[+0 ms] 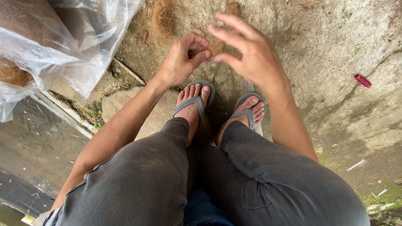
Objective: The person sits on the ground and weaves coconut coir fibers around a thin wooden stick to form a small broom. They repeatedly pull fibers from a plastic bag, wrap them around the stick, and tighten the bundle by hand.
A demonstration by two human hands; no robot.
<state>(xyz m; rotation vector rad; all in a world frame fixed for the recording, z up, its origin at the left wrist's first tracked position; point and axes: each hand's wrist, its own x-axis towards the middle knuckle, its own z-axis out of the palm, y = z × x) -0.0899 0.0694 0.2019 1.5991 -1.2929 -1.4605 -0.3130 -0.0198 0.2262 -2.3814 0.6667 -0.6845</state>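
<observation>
Fibre tuft (215, 45) pinched in the left hand (181, 60), right hand (251, 52) open-fingered and touching it; a loose pinch could drop strands onto the concrete floor (335, 50).

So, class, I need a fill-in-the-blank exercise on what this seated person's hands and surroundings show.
1. The left hand pinches a tuft of brown ____.
2. The right hand has its fingers ____.
3. The clear plastic bag lies to the person's ____.
4. The small spool on the ground is ____.

Missing words: fibre; spread open; left; red
</observation>
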